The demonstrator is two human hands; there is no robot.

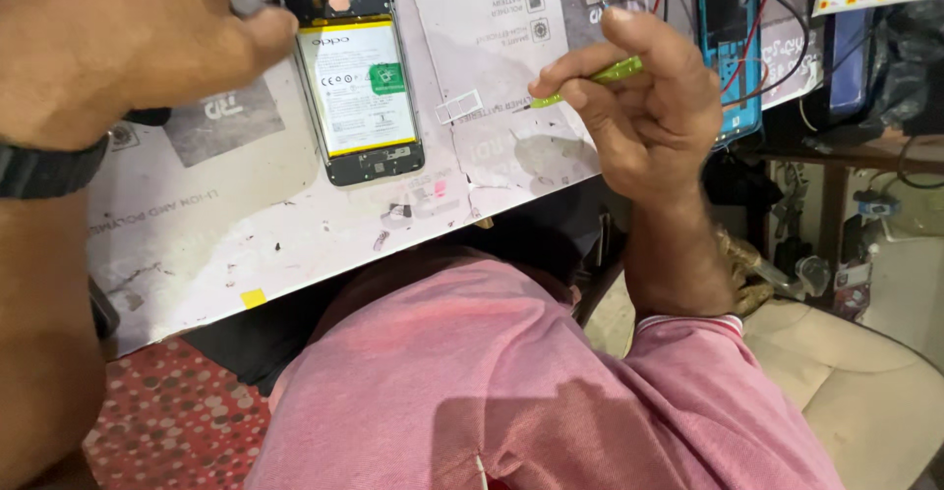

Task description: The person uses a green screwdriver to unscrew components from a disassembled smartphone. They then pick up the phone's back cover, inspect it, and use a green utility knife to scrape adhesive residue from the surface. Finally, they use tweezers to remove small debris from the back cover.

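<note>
1. While the opened phone [360, 82] lay back-up on the white surface [226, 225], its long axis ran almost straight away from the person, tipped slightly left at the far end.
2. Its white battery filled the middle, the dark camera end pointed away, and the connector end faced the person's lap.
3. The left hand [118, 43] rested at the phone's upper left edge, the thumb tip touching the frame; whether the other fingers were curled or spread could not be told.
4. The right hand [644, 97] was clamped on a thin green tool [590, 79], pinched between thumb and forefinger.
5. The tool lay nearly level, its tip pointing left toward the phone yet well apart from it.
6. A blue-framed phone [730, 48] with red and black wires sat just beyond the right hand.
</note>
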